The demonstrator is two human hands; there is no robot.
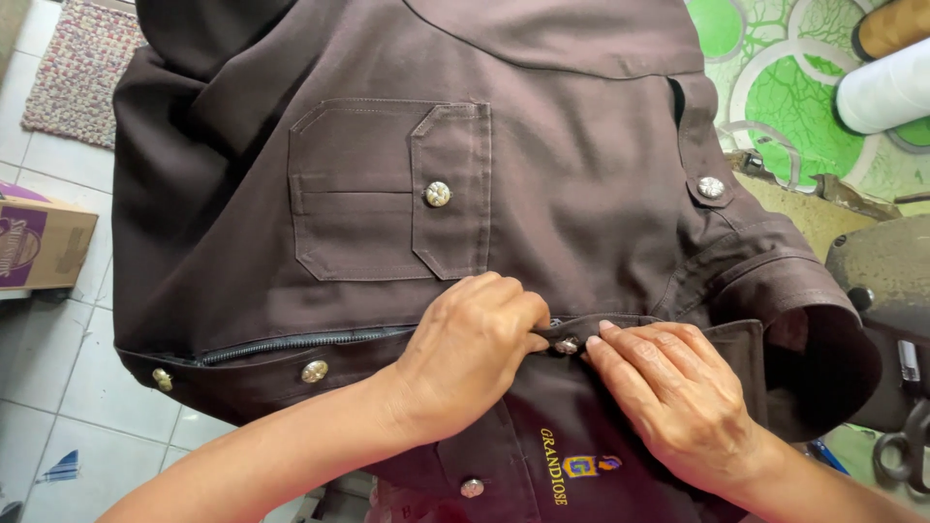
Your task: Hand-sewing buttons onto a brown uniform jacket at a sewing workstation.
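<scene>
Brown cloth fills most of what we see: a jacket spread flat, its collar end cut off by the top edge and its hem side running out past the bottom. What lies under it we cannot make out, since it covers nearly everything; only a strip of green patterned tabletop shows at the upper right, and pale floor tiles at the left.

Our left hand is curled into a loose fist at the jacket's front edge, fingers bent down and pinching the cloth just left of a snap. Our right hand lies flatter, its fingertips pressed on the flap right beside that same snap, thumb hidden under the palm. The snap sits between the two hands, partly covered, so we cannot tell whether it is fastened.

A chest pocket with a metal stud sits above the hands. A zip runs left from under the left hand, its far end lost in a fold. A sleeve opens at the right, its inside dark. Yellow embroidery lies below the hands, partly cut by the wrist.

A cardboard box is clipped by the left edge; a rug by the top left corner. A white thread spool shows only in part at the upper right, and dark machine parts beside the sleeve are hard to identify.
</scene>
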